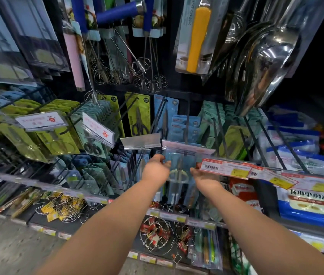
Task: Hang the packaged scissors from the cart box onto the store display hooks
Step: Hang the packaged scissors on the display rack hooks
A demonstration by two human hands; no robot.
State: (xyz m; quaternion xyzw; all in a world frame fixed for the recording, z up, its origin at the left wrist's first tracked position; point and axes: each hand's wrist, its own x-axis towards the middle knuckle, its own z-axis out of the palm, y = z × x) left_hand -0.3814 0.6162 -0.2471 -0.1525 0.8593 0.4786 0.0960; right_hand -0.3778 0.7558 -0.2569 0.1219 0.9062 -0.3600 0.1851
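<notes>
Now | scissors pack (178, 176): hangs at front of hook (186, 133), between both hands | left hand (155, 170): pinches its left edge | right hand (203, 176): palm up, fingers hidden, grip unclear | handling, judged: light, stiff card, slick film; hold upper edges.

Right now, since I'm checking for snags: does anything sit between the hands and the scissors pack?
Nothing visible for the left hand, at the edge of the scissors pack. A price label strip covers the fingertips of the right hand.
</notes>
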